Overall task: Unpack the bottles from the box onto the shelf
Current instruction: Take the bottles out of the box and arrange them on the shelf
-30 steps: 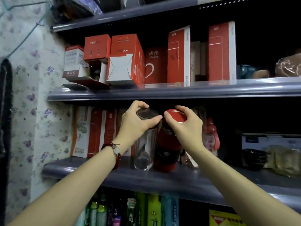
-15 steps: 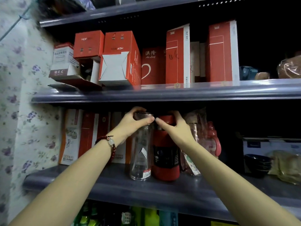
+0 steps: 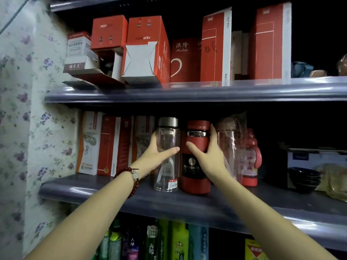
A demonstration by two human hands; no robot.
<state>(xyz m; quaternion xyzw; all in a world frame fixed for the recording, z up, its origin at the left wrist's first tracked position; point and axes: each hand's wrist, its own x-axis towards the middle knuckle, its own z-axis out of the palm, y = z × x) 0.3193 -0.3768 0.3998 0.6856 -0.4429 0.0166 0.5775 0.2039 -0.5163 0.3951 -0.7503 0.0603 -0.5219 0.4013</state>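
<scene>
A clear glass bottle [image 3: 167, 175] with a grey metal cap stands upright on the middle shelf [image 3: 131, 196]. Right beside it stands a red bottle [image 3: 195, 166] with a black label. My left hand [image 3: 155, 154] wraps around the clear bottle's body, thumb across its front. My right hand [image 3: 208, 156] grips the red bottle's middle from the right side. Both bottle bases rest on the shelf. No box that the bottles came from is in view.
Plastic-wrapped clear bottles [image 3: 229, 147] and a red-capped kids' bottle [image 3: 250, 158] stand just right of my right hand. Red and white cartons [image 3: 107, 145] line the shelf at left. Dark bowls [image 3: 304, 177] sit far right. The upper shelf [image 3: 187, 91] overhangs closely.
Both hands slid down from the bottle caps to the bottle bodies. The two bottles now stand upright side by side, further in on the shelf.
</scene>
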